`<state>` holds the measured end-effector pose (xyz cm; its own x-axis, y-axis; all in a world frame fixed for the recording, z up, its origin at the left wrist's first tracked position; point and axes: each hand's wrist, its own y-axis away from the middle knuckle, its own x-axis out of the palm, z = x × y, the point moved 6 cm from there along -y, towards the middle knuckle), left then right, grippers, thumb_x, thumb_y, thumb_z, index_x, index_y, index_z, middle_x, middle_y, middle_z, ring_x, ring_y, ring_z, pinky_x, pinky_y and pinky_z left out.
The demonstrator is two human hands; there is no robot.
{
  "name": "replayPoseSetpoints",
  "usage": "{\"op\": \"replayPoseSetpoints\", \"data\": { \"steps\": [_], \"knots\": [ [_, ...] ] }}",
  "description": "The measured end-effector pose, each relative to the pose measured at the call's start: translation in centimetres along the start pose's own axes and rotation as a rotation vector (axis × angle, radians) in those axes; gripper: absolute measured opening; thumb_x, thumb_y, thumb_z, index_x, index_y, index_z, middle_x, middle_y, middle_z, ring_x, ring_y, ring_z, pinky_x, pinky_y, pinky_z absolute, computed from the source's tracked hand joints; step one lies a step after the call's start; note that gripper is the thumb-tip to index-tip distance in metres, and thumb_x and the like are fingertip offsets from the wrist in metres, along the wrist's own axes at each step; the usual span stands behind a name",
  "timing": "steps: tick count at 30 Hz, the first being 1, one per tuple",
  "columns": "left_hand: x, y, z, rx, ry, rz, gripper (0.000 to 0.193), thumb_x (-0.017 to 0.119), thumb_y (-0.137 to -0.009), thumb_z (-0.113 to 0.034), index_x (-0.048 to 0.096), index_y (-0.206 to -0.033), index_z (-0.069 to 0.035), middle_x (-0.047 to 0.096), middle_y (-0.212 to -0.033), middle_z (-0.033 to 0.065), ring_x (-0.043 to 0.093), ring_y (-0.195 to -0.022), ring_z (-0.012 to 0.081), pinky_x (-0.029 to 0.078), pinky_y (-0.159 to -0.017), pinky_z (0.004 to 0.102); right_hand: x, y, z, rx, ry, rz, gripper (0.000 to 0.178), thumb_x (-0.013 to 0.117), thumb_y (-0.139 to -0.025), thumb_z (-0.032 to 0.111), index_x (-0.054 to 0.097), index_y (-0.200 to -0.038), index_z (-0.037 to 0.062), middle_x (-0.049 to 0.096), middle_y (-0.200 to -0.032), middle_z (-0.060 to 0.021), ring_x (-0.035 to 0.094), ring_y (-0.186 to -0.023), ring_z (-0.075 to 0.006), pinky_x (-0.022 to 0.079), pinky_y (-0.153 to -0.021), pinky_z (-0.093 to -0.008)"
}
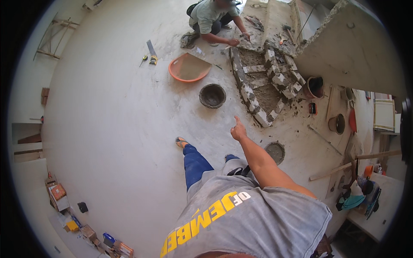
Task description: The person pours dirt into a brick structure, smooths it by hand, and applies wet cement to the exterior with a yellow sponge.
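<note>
My right hand (238,130) hangs in the air over the floor, its index finger stretched out and the others curled, with nothing in it. The finger points toward a low stepped frame of white blocks and mortar (261,116), apart from it. A round black mortar bucket (212,96) stands just beyond the hand. To its upper left lies an orange pan (189,79) of grey mix. A round mortar-crusted pan (275,152) is on the floor beside my right forearm. My left hand is out of view.
A co-worker (215,19) crouches at the far end of the block frame, both hands low near it. A handsaw (152,53) and tape measure (145,57) lie at the far left. Buckets (337,124) stand at right, near a wooden plank (330,171).
</note>
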<state>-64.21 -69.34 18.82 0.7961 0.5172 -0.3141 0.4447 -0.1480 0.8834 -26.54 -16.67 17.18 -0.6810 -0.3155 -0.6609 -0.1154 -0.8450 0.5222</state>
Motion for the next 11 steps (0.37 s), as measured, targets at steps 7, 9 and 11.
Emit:
{"op": "replayPoseSetpoints", "data": {
  "steps": [7,9,11],
  "knots": [
    [-13.6,-12.6,-21.5,0.029,-0.146,-0.016,0.049,0.062,-0.103,-0.021,0.058,-0.147,0.0,0.069,-0.13,0.0287,0.076,-0.099,0.0374,0.064,-0.082,0.0461,3.8,2.9,-0.4,0.508,0.024,-0.128,0.081,0.066,-0.088,0.004,0.04,-0.163,0.0185,0.071,-0.131,-0.0272,0.068,-0.125,-0.0427,0.055,-0.107,-0.0494],
    [-17.9,-15.2,-28.1,0.01,-0.188,-0.052,0.049,0.062,-0.103,-0.021,0.058,-0.148,-0.001,0.069,-0.13,0.029,0.076,-0.098,0.0372,0.064,-0.082,0.0459,5.4,2.3,2.9,0.586,-0.038,-0.13,0.08,0.065,-0.089,0.004,0.039,-0.163,0.0182,0.071,-0.131,-0.0266,0.068,-0.126,-0.0423,0.055,-0.107,-0.0487],
    [-19.6,-18.1,-34.1,-0.016,-0.244,-0.046,0.049,0.062,-0.103,-0.021,0.058,-0.148,-0.002,0.069,-0.13,0.0292,0.076,-0.098,0.0371,0.064,-0.081,0.0457,6.2,1.4,5.2,0.621,-0.118,-0.142,0.079,0.065,-0.09,0.008,0.038,-0.164,0.0157,0.068,-0.139,-0.0267,0.064,-0.131,-0.0445,0.051,-0.112,-0.0492]
  ]
}}
